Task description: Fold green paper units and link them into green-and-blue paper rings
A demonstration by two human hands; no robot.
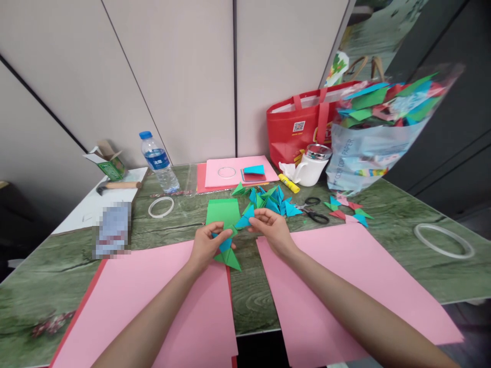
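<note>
My left hand (210, 244) is closed on a chain of folded paper pieces, with a green piece (228, 259) hanging below the fingers and a blue one partly hidden under the thumb. Between the fingertips of my right hand (271, 228) is a blue folded paper piece (245, 219), its lower end close to the chain; whether they are joined I cannot tell. Just behind my hands lie a stack of green paper (223, 210) and a pile of blue and green folded pieces (270, 199).
Pink paper sheets (322, 286) lie on both sides. Behind are black-handled scissors (317, 217), a folded paper ring (348, 210), a yellow glue stick (289, 183), a white mug (312, 166), a water bottle (159, 161), a hammer (118, 185), a red bag (286, 128) and a plastic bag of folded paper (360, 153).
</note>
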